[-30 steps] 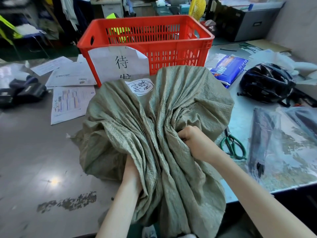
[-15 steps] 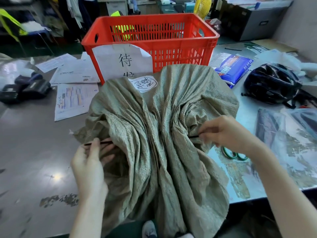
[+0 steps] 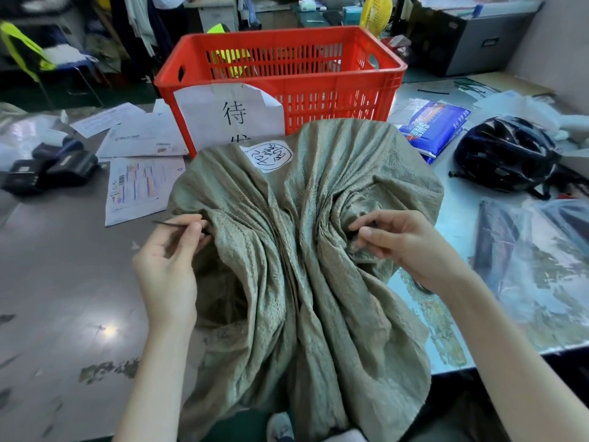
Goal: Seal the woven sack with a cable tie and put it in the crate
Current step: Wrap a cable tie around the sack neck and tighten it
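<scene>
Two bare hands work at the gathered neck of a crumpled grey-green woven sack [image 3: 306, 250], which lies on the grey desk [image 3: 63, 282] just in front of the red slatted plastic crate [image 3: 318, 78], its open end hanging over the near edge. The left hand [image 3: 169, 266] pinches one end of a thin black cable tie [image 3: 172, 224] between thumb and forefinger; the tip pokes out to the left, and the rest disappears behind the folds. The right hand [image 3: 404, 244] has its fingers pressed together in a pinch at the sack's right side; something dark shows there, too small to make out clearly. Whether the tie runs all the way around under the cloth cannot be told. A white round label [image 3: 269, 156] with handwriting sits on the sack's top. A white paper sign [image 3: 229, 116] on the crate front is partly covered by the sack. Printed papers [image 3: 140, 186] lie to the left, a glossy black helmet [image 3: 506, 154] and a blue packet [image 3: 433, 129] to the right. Behind, the room is cluttered with hanging clothes and a yellow fan [image 3: 377, 11].
</scene>
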### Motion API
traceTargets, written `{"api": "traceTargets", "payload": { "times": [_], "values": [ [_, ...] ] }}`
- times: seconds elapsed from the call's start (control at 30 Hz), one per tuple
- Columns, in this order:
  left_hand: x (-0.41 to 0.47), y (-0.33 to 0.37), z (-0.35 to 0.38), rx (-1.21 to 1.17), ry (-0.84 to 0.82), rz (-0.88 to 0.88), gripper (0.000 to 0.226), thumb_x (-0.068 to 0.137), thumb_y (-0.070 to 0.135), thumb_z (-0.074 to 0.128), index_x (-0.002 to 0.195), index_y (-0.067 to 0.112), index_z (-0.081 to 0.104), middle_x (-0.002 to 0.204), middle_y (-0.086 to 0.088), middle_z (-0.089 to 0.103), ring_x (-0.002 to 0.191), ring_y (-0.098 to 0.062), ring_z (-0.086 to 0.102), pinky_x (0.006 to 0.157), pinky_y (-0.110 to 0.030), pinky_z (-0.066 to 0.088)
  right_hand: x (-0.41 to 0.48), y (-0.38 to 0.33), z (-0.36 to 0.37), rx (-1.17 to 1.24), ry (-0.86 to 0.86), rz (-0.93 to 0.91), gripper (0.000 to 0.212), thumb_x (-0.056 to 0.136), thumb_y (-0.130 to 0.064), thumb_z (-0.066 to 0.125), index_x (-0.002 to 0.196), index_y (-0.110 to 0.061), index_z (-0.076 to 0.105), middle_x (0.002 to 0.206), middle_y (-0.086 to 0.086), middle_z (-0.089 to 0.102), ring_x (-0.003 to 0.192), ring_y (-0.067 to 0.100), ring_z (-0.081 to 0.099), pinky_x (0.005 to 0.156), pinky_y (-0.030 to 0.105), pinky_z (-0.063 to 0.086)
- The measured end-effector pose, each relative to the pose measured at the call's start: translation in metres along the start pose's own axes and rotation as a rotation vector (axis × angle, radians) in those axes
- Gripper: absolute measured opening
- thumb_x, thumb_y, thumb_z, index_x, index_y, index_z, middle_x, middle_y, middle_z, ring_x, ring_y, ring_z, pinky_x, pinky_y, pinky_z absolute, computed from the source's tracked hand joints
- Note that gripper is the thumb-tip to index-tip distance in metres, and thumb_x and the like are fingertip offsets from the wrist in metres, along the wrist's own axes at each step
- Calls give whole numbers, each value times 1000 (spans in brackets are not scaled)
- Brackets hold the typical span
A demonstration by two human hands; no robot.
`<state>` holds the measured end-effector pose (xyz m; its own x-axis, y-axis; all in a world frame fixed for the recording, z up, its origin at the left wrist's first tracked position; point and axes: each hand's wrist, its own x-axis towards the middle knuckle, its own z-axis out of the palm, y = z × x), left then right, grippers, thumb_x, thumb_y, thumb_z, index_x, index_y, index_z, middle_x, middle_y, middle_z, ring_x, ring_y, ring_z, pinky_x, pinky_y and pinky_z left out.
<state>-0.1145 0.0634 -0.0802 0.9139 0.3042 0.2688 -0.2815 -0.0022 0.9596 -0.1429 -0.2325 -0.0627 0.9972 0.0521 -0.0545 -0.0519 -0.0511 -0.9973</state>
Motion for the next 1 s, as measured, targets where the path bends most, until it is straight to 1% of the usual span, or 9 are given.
{"api": "traceTargets", "payload": {
  "times": [0.1,0.17,0.33,0.4,0.53,0.67,0.73,0.83,1.0],
  "values": [
    [11,-12,7,278,-27,103,16,94,18,56,99,24,70,104,2,69,105,-12,62,99,-33,47,3,-2,13,-70,159,-92,12,91,-1,56,90,2,68,67,11,63,48,11,46,47,16,39],
    [16,-17,15,303,-78,56,19,96,21,53,104,24,70,108,4,70,107,-7,61,97,-25,44,7,-2,15,-226,340,-172,13,93,-8,56,87,-1,65,67,12,61,52,13,48,50,22,40],
    [16,-17,46,227,-128,-8,23,98,13,51,82,19,66,81,12,68,71,9,61,69,-5,43,28,-1,12,-521,596,-307,16,95,-10,48,87,2,54,85,12,54,76,23,48,68,30,35],
    [19,-18,53,274,-139,27,20,98,13,50,84,12,64,77,14,65,69,6,61,63,-3,40,37,-3,11,-516,599,-340,14,96,-11,46,95,-3,58,86,4,56,77,17,49,70,32,38],
    [28,-22,61,444,-215,157,21,98,20,51,82,12,60,73,2,65,72,-11,54,62,-15,37,57,-15,13,-458,505,-371,17,99,-11,42,96,-5,57,75,-19,52,51,-2,40,52,13,29],
    [34,-19,76,441,-290,213,35,98,20,52,75,-6,49,64,-21,50,62,-9,34,53,-20,28,84,-22,18,-431,381,-370,30,101,-11,39,74,-24,38,93,4,71,56,-2,58,55,16,44],
    [40,-20,83,395,-314,214,38,96,19,56,71,-7,43,60,-14,37,59,-7,27,51,-22,25,99,-24,20,-427,328,-354,25,101,-11,38,76,-16,41,86,11,72,64,13,71,61,26,52],
    [50,-23,94,328,-325,196,40,92,21,62,67,-1,40,58,-4,33,57,-8,25,53,-26,26,119,-29,24,-407,270,-340,20,99,-9,40,83,2,42,80,16,71,54,21,70,51,25,47],
    [66,-34,116,621,-164,409,30,92,31,56,72,8,54,73,6,50,70,-8,38,69,-31,23,142,-34,34,-346,200,-242,17,97,-7,43,81,-5,46,76,21,70,43,29,64,40,28,45]
  ]
}}
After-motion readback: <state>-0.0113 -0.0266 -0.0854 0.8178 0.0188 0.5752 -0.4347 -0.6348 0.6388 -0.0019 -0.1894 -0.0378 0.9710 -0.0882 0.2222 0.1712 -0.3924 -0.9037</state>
